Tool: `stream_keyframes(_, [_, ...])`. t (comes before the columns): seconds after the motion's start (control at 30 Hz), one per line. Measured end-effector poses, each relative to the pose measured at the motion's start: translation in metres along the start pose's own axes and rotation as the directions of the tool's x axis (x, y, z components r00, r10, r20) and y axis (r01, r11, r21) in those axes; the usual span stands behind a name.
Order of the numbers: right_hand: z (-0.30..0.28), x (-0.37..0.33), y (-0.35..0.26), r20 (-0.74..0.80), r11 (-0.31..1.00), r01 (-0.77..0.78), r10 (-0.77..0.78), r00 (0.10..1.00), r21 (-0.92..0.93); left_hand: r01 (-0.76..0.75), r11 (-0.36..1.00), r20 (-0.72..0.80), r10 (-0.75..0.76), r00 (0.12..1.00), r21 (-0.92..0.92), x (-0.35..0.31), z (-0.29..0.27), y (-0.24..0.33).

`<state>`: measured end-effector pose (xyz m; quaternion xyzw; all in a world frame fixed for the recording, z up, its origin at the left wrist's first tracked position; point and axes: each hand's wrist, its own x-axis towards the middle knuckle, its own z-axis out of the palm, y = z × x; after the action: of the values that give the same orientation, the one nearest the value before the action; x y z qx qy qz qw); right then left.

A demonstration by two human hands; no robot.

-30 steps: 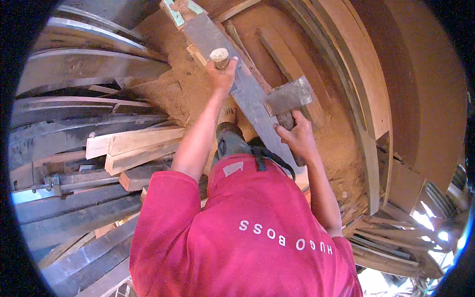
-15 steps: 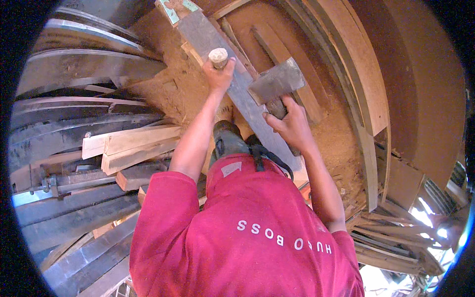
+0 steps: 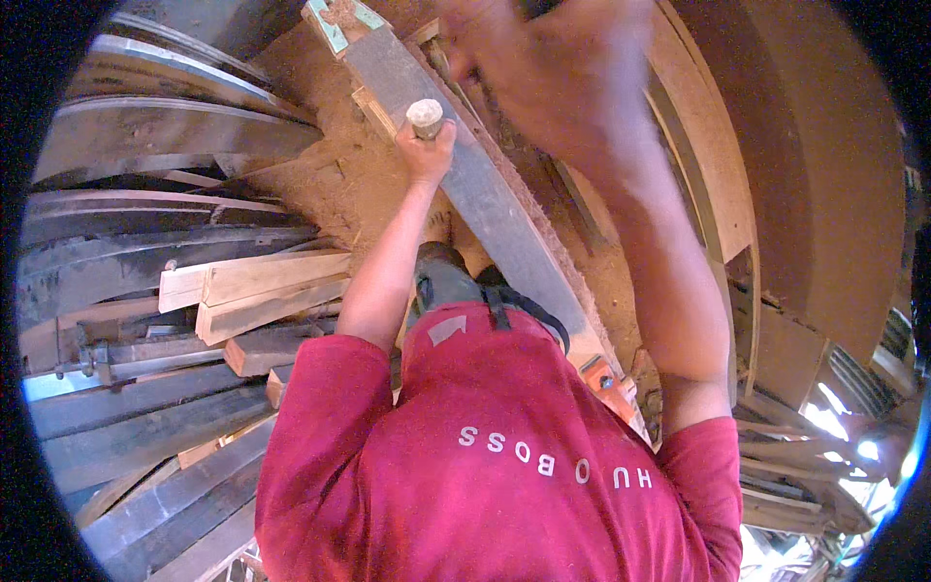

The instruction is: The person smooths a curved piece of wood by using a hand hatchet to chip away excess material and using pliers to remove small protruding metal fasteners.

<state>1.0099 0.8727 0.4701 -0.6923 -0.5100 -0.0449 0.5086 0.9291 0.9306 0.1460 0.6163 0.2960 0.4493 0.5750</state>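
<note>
My left hand (image 3: pixel 427 153) is wrapped round the upright handle of a chisel (image 3: pixel 425 112), whose pale top end is worn and rounded. The chisel stands over a long grey wooden beam (image 3: pixel 485 209); its blade is hidden beneath my hand. My right hand (image 3: pixel 558 78) is raised high at the top of the view, close to the camera and smeared by motion. A dark bit of the mallet (image 3: pixel 536 7) shows beside its fingers; the mallet's head is out of view.
Stacked dark planks (image 3: pixel 145 233) and pale cut timbers (image 3: pixel 262 281) fill the left. An orange tool (image 3: pixel 606 380) rests near the beam's close end. Curved boards (image 3: pixel 713 165) stand on the right. Sawdust (image 3: pixel 339 179) covers the ground. A bare foot (image 3: pixel 439 223) is beside the beam.
My right hand has swung up from above the beam toward the camera, taking the mallet mostly out of view. My left hand keeps its hold on the chisel, nearly still.
</note>
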Motion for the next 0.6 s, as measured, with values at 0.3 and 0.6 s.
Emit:
stream_keyframes(0.3, [-0.005,-0.055,0.053,0.436,0.89,-0.256,0.414,0.799,-0.377,0.062,0.997,-0.012,-0.062,0.998,0.052,0.008,-0.002,0.016])
stream_keyframes(0.6, [0.032,-0.094,0.083,0.467,0.841,-0.29,0.504,0.726,-0.456,0.114,0.994,0.067,-0.114,0.991,0.004,0.003,0.011,0.015])
